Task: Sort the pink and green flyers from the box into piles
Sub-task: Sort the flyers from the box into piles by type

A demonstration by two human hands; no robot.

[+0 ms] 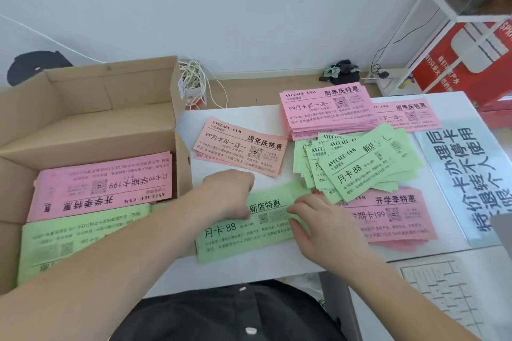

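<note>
Fingers of the left hand (230, 194) curl down over the far-left part of the green stack (235, 241), knuckles up; whether the thumb is tucked beneath cannot be told. At 3 o'clock of that stack the right hand (318, 224) pinches its right end, thumb on top and fingers (297, 228) bent round the edge. The stack lies on the white table (277, 266) right in front of the person, roughly squared. To do this step well, the person should probably tap the edges flush between both hands before letting go, and keep the top sheet from sliding. At 9 o'clock the cardboard box (182, 166) holds unsorted pink flyers (102, 188) and green flyers (77, 238) side by side, so much of the task remains. At 2 o'clock a loose green pile (360, 166) fans untidily over a pink pile (393, 219); the stack in hand likely belongs with that green pile. Farther off, at 12 o'clock, sits a small pink pile (241, 147), and beyond it at 1 o'clock a tall pink stack (327, 111).
</note>
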